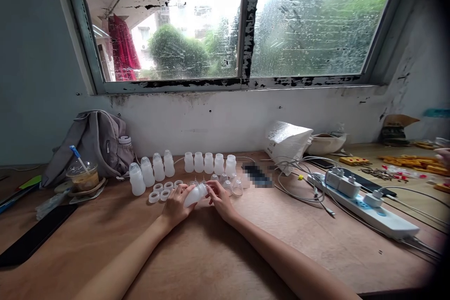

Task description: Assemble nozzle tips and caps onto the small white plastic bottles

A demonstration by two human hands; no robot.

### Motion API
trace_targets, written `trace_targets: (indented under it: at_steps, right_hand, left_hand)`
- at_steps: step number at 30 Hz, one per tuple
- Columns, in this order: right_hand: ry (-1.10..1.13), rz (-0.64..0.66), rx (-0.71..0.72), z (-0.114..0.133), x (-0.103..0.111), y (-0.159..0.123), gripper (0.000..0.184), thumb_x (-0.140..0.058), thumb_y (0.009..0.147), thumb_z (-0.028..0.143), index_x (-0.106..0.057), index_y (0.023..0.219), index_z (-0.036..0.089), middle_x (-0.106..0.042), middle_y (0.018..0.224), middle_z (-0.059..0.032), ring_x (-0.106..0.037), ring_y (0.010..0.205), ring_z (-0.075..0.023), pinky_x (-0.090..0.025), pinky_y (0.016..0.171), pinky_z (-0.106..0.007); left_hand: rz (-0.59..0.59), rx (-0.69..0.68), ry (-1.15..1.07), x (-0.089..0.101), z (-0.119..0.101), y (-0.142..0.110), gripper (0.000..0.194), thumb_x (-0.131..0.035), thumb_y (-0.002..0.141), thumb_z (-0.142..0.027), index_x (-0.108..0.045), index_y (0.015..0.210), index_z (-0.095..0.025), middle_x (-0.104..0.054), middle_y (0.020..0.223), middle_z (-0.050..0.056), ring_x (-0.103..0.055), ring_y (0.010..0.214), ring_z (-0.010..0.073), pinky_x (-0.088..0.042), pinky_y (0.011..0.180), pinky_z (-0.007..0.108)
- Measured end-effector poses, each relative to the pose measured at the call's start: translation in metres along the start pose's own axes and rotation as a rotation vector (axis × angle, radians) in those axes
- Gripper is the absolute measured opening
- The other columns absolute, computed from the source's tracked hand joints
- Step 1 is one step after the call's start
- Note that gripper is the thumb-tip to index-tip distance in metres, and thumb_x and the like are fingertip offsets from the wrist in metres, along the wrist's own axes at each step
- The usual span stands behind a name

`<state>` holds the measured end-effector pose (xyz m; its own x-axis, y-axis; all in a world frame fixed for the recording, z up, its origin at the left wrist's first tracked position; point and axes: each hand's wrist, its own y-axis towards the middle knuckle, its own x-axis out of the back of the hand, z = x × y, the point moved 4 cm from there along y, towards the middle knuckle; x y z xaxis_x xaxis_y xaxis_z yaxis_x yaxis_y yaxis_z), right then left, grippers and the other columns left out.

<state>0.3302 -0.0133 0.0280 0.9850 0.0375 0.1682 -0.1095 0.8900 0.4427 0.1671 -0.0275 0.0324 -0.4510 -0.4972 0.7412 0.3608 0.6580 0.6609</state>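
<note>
Both my hands hold one small white plastic bottle [195, 194] lying sideways just above the wooden table [211, 253]. My left hand [176, 205] wraps its body. My right hand [220, 198] pinches its neck end with closed fingers. Behind them stands a row of several matching white bottles [207, 162], with more bottles [151, 172] to the left. White rings [159, 192] lie beside my left hand and clear caps [232, 183] beside my right.
A grey bag [94, 143] and a plastic cup with a straw [82, 176] sit at the left. A white paper bag [286, 143], tangled cables [302, 173] and a white power strip [365, 206] lie at the right. Another person's fingers [443, 154] show at the far right edge.
</note>
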Motion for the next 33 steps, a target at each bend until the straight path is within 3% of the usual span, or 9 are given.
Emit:
trace_targets:
  at_steps: [4,8,12,15,19,22,24,29,33]
  right_hand:
    - [-0.096,0.000,-0.011,0.000,0.006,0.005,0.030,-0.045,0.077,0.047,-0.050,0.070,0.017,-0.049,0.056,0.0019,-0.046,0.047,-0.0099,-0.035,0.039,-0.020]
    - [-0.234,0.066,-0.006,0.001,0.014,0.012,0.046,-0.041,0.077,0.051,-0.042,0.046,0.017,-0.040,0.043,0.0033,-0.041,0.042,-0.0088,-0.032,0.042,-0.020]
    - [-0.229,0.159,-0.021,0.002,0.021,0.014,0.041,-0.038,0.079,0.048,-0.048,0.055,0.017,-0.044,0.044,0.0039,-0.042,0.041,-0.0085,-0.031,0.041,-0.020]
    - [-0.087,0.274,-0.065,0.001,0.021,0.013,0.028,-0.044,0.077,0.045,-0.052,0.075,0.018,-0.052,0.055,0.0036,-0.045,0.040,-0.0079,-0.033,0.037,-0.018]
    - [0.116,0.337,-0.108,-0.004,0.016,0.014,0.030,-0.053,0.072,0.041,-0.050,0.090,0.017,-0.056,0.070,-0.0002,-0.055,0.054,-0.0110,-0.041,0.039,-0.019]
    - [0.120,0.304,-0.094,-0.006,0.014,0.015,0.029,-0.055,0.070,0.040,-0.051,0.085,0.015,-0.056,0.067,-0.0004,-0.055,0.053,-0.0113,-0.041,0.040,-0.019]
    - [0.053,0.288,-0.085,-0.005,0.015,0.014,0.027,-0.051,0.073,0.042,-0.050,0.074,0.015,-0.054,0.059,0.0009,-0.051,0.045,-0.0092,-0.037,0.036,-0.018]
    - [-0.140,0.265,-0.047,0.002,0.018,0.013,0.042,-0.041,0.079,0.046,-0.043,0.050,0.016,-0.037,0.039,0.0056,-0.033,0.033,-0.0048,-0.024,0.034,-0.017]
    - [-0.220,0.264,-0.046,0.003,0.017,0.014,0.046,-0.037,0.080,0.050,-0.045,0.050,0.015,-0.037,0.042,0.0047,-0.035,0.036,-0.0050,-0.026,0.036,-0.017]
  left_hand:
    - [0.009,-0.081,0.023,0.001,-0.001,0.000,0.044,-0.053,0.073,-0.032,-0.045,0.116,-0.026,-0.048,0.101,0.007,-0.051,0.085,0.0203,-0.041,0.077,0.033]
    - [0.050,-0.198,0.051,0.001,-0.005,-0.002,0.045,-0.051,0.074,-0.030,-0.044,0.119,-0.027,-0.049,0.102,0.007,-0.050,0.088,0.0214,-0.039,0.080,0.035]
    - [0.057,-0.215,0.071,0.001,-0.005,-0.002,0.047,-0.051,0.075,-0.029,-0.042,0.121,-0.028,-0.050,0.103,0.007,-0.049,0.091,0.0223,-0.038,0.082,0.036]
    - [0.037,-0.191,0.079,0.001,-0.003,-0.001,0.045,-0.050,0.075,-0.029,-0.043,0.120,-0.027,-0.050,0.102,0.008,-0.049,0.091,0.0227,-0.039,0.081,0.036]
    - [-0.007,-0.136,0.079,0.003,0.002,0.000,0.044,-0.050,0.075,-0.029,-0.044,0.119,-0.025,-0.050,0.100,0.008,-0.049,0.089,0.0232,-0.039,0.079,0.037]
    - [-0.014,-0.131,0.073,0.004,0.003,0.000,0.044,-0.050,0.076,-0.030,-0.044,0.119,-0.024,-0.050,0.099,0.008,-0.049,0.089,0.0232,-0.040,0.078,0.036]
    - [-0.006,-0.151,0.071,0.004,0.002,0.000,0.044,-0.050,0.076,-0.031,-0.044,0.119,-0.024,-0.051,0.099,0.008,-0.049,0.089,0.0229,-0.040,0.078,0.036]
    - [0.014,-0.189,0.051,0.003,0.002,0.000,0.045,-0.049,0.076,-0.032,-0.043,0.120,-0.024,-0.051,0.100,0.008,-0.051,0.089,0.0224,-0.041,0.078,0.035]
    - [0.038,-0.206,0.043,0.005,0.003,0.002,0.049,-0.047,0.078,-0.036,-0.038,0.124,-0.020,-0.052,0.101,0.010,-0.052,0.089,0.0225,-0.042,0.078,0.035]
